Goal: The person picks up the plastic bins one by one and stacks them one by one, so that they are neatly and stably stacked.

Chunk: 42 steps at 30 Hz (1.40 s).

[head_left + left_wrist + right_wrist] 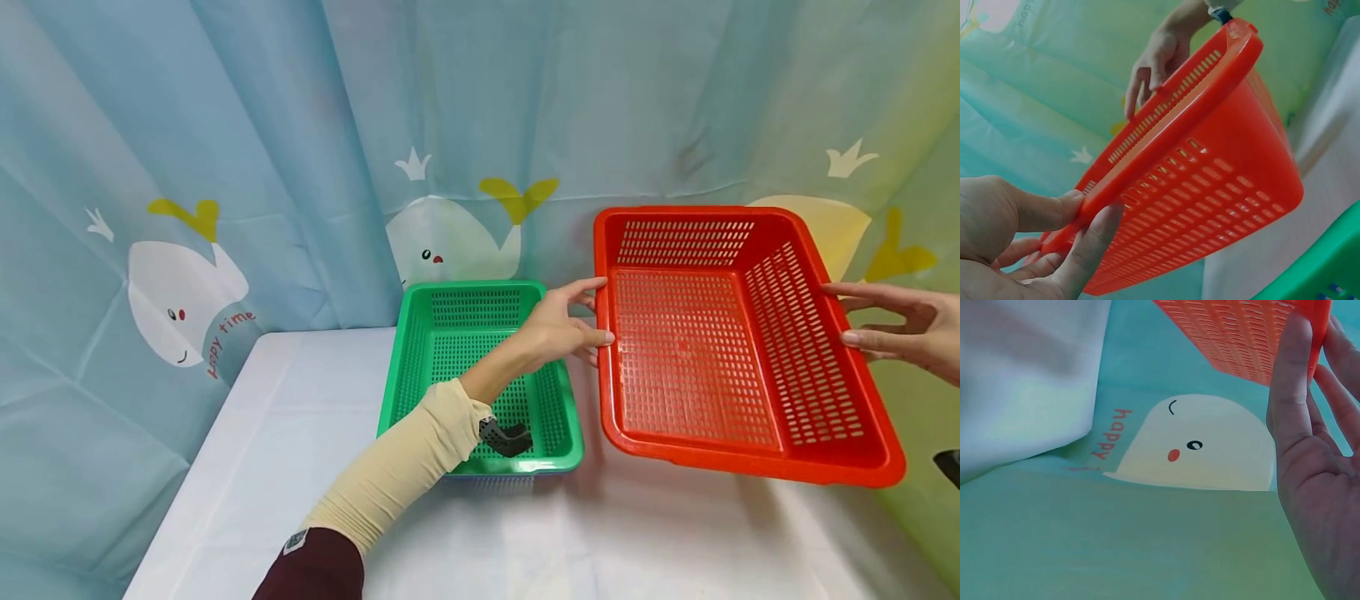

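A red plastic basket point(682, 358) with slotted walls is held up above the right part of the table, its inside turned toward the head camera. My left hand point(558, 329) pinches its left rim between thumb and fingers; the left wrist view shows this hand point(1029, 237) at the rim's near side. On the opposite rim my right hand point(900, 325) grips with thumb and fingers, and the right wrist view has that hand point(1316, 425) at the basket's edge. Beneath my left forearm, a green basket point(558, 463) stands on the table, partly hidden by the arm.
A white cloth covers the table point(300, 400). Blue-green curtains point(300, 167) printed with whales hang behind and beside it. A bluish edge shows just under the green basket's front rim. The dark wrist strap point(506, 437) on my left arm hangs over the green basket.
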Each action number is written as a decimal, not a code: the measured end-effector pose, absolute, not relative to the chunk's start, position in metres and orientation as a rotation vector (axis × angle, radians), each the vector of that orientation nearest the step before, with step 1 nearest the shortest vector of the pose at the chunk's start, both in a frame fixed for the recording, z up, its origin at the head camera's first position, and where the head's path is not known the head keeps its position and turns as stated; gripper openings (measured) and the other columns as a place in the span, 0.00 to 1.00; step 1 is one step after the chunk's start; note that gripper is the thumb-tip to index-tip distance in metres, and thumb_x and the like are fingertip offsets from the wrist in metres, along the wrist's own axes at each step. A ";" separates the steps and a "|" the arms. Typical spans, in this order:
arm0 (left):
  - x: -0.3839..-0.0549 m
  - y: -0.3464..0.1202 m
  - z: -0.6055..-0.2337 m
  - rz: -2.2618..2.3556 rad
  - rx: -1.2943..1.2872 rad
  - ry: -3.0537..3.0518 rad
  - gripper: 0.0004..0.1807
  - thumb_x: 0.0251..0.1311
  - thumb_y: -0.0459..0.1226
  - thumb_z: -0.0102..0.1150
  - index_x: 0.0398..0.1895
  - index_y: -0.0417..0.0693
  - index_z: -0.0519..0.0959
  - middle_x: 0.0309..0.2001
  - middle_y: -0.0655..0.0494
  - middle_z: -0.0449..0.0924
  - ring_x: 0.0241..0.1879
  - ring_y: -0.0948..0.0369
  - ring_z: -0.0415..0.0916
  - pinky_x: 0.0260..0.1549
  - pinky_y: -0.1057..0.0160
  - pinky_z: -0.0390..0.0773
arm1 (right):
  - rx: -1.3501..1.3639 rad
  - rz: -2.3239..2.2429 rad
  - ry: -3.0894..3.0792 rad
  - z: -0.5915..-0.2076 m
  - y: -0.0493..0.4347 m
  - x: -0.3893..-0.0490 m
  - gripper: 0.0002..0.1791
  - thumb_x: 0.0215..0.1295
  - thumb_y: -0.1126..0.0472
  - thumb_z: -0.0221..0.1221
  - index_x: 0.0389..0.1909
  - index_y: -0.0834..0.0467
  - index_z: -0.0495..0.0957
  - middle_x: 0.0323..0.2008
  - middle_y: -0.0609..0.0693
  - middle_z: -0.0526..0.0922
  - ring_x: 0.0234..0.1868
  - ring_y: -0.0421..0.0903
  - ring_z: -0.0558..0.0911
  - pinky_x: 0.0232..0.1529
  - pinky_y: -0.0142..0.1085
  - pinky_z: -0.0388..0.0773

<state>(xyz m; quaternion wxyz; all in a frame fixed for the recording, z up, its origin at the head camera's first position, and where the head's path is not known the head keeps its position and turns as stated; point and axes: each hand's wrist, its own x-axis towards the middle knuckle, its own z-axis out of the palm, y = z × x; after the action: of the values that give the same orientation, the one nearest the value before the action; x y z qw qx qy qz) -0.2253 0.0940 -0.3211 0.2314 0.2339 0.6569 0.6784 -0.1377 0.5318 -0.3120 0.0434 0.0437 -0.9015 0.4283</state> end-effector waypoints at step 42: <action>-0.223 0.043 -0.293 1.807 0.805 1.911 0.43 0.63 0.24 0.66 0.80 0.52 0.61 0.62 0.45 0.69 0.37 0.51 0.86 0.37 0.45 0.87 | 0.257 1.337 -2.839 -0.255 0.488 -0.134 0.36 0.69 0.71 0.63 0.76 0.53 0.67 0.58 0.45 0.77 0.39 0.43 0.88 0.33 0.36 0.85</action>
<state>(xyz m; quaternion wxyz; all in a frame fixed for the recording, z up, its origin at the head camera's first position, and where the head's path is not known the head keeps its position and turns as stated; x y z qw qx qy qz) -0.2232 0.0426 -0.2934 0.1941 0.2870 0.6815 0.6446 -0.1337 0.4883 -0.2553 -0.0035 0.0816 -0.9017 0.4246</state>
